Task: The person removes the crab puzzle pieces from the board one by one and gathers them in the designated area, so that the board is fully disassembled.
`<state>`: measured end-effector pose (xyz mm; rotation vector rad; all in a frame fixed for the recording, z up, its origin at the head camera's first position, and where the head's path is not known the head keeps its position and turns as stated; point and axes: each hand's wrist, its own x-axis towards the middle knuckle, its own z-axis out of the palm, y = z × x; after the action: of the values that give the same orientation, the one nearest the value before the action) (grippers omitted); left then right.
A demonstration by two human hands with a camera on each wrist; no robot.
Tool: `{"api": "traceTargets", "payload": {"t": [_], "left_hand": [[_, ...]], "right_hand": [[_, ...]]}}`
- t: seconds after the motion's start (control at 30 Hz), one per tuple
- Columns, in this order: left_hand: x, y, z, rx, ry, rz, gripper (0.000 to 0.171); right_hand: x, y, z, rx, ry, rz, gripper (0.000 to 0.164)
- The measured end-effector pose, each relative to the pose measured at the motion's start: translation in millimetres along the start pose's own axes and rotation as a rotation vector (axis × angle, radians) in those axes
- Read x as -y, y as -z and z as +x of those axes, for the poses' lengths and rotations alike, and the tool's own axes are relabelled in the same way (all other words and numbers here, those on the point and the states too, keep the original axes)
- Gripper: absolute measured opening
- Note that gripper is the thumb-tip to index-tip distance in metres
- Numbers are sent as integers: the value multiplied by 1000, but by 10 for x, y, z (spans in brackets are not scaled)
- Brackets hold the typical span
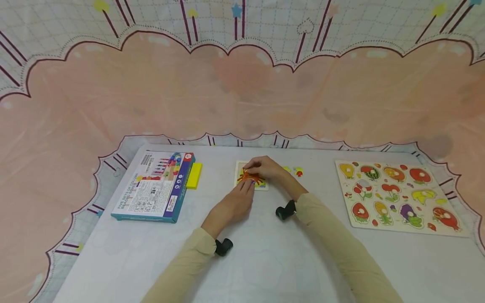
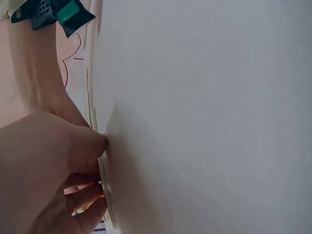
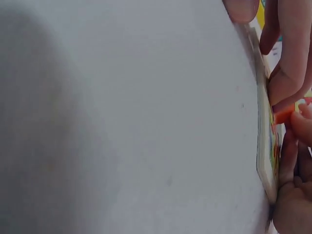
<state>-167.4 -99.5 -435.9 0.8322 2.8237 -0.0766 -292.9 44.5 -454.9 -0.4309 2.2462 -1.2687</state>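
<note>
Orange shows between the person's two hands at the centre of the head view, where an orange piece [image 1: 251, 176] sits over a small pale-rimmed board [image 1: 262, 188] lying on the white worktop [image 1: 265, 261]. The right hand [image 1: 267, 167] reaches in from the right and pinches the orange piece, fingers bent in a narrow grip. The left hand [image 1: 235, 202], below, rests extended fingertips on the piece and the board's lower part. Small coloured pieces [image 1: 299, 173] lie just right of the right hand. At centre left, a yellow block [image 1: 194, 176] sits beside a blue-edged box [image 1: 153, 185] with printed text. At the right of the frame lies a fruit board [image 1: 403, 197], its cutouts brightly coloured
</note>
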Motion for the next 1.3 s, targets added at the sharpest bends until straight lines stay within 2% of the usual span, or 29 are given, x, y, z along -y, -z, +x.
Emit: {"api": "traceTargets", "payload": {"t": [0.4,0.6,0.67,0.9,1.1,1.3], "left_hand": [[-3,20,8,-20,-24,37,56],[-11,6,14,-28,-10,19,55],[-16,-2,13,-28,-11,17,54],[-15,24,6,-16,-15,53,54],[6,36,-11,1,-10,76,53],[-25,19,-8,-20,-30,103,53]], "right_hand": [[-47,34,-9,-53,-20,45,23],[-1,119,-98,-102,-31,183,28],[13,194,-150,-111,-21,154,29],[-44,465,-439,-96,1,-156,25],[-186,530,-614,-51,-17,-209,24],[-294,469,-650,-66,-2,-266,21]]}}
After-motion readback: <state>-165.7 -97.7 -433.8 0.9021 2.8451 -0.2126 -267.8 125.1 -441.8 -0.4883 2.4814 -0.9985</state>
